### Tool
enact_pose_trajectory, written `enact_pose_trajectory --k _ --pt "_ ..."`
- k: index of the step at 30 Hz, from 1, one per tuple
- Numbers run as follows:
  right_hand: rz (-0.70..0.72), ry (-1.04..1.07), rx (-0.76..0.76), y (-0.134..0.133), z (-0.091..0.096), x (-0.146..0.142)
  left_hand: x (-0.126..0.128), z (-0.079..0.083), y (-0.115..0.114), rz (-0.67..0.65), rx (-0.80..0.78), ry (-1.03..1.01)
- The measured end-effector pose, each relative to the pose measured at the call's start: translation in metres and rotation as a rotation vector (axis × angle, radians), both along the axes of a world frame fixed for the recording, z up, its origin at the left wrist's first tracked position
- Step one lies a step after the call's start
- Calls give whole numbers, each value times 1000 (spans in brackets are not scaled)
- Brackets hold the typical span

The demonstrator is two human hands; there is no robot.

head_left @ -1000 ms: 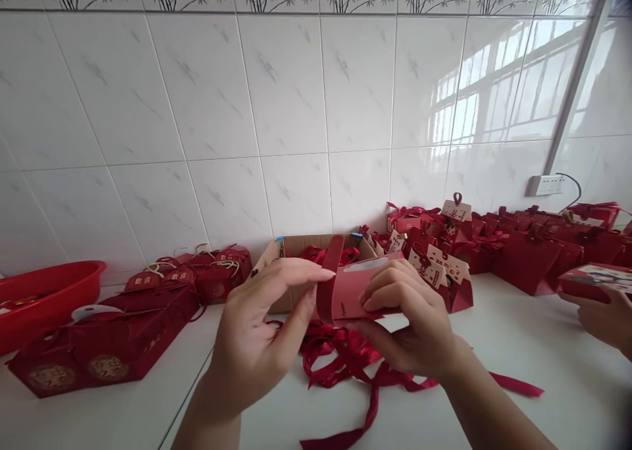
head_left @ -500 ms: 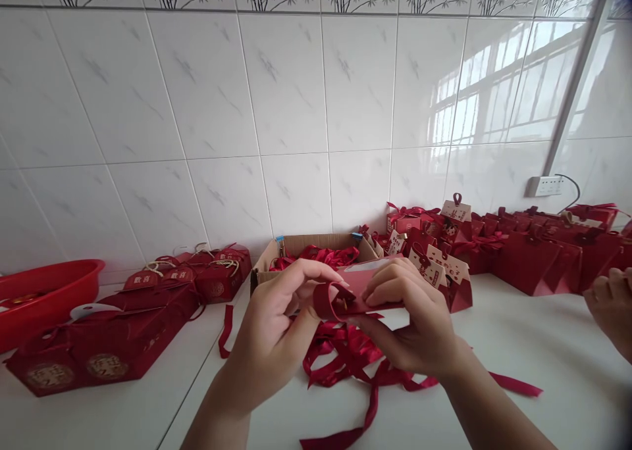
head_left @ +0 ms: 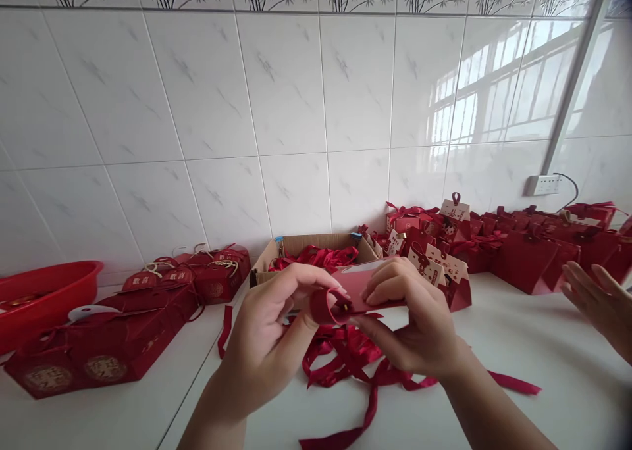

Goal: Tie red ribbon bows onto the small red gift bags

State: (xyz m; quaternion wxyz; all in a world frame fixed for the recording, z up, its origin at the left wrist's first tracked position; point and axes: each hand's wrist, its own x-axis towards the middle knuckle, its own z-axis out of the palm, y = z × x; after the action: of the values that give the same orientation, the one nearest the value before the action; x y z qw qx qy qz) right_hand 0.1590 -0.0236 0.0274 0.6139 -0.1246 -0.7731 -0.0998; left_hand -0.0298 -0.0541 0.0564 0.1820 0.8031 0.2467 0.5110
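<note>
Between my hands, above the table, is a red paper gift box (head_left: 356,279) with a curled strap or flap at its left end. My left hand (head_left: 279,328) pinches that curled end between thumb and fingers. My right hand (head_left: 412,315) is closed around the right part of the box, fingers on top and thumb below. A small gold-coloured bit shows inside the curl; the rest of the inside is hidden. Below my hands, a heap of loose red satin ribbon (head_left: 345,358) lies on the white table (head_left: 276,410).
A cardboard box (head_left: 296,243) of red ribbon stands behind. Patterned red gift boxes (head_left: 106,364) and a red plastic basin (head_left: 59,285) are at left. Many red gift bags (head_left: 523,259) fill the back right. Another person's hand (head_left: 600,305) is at the right edge.
The curled end of the gift box has shifted slightly left and looks rounder. My hands have barely moved. The other person's hand has opened and come further into view.
</note>
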Motion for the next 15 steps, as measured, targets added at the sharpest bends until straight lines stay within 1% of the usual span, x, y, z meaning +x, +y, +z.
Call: enact_pose_trajectory --k 3,7,11,13,15 --pt "3 18 30 0 1 0 -1 -1 -2 -37 -14 36" --pt "-6 39 119 0 2 0 -5 -2 -4 -89 -40 57" --pt "-46 65 190 -2 3 0 -8 -2 -7 -121 -43 47" --pt "-65 64 216 -2 3 0 -8 0 -8 -118 -67 39" --pt "-68 55 224 -2 3 -1 -6 3 -9 -83 -83 40"
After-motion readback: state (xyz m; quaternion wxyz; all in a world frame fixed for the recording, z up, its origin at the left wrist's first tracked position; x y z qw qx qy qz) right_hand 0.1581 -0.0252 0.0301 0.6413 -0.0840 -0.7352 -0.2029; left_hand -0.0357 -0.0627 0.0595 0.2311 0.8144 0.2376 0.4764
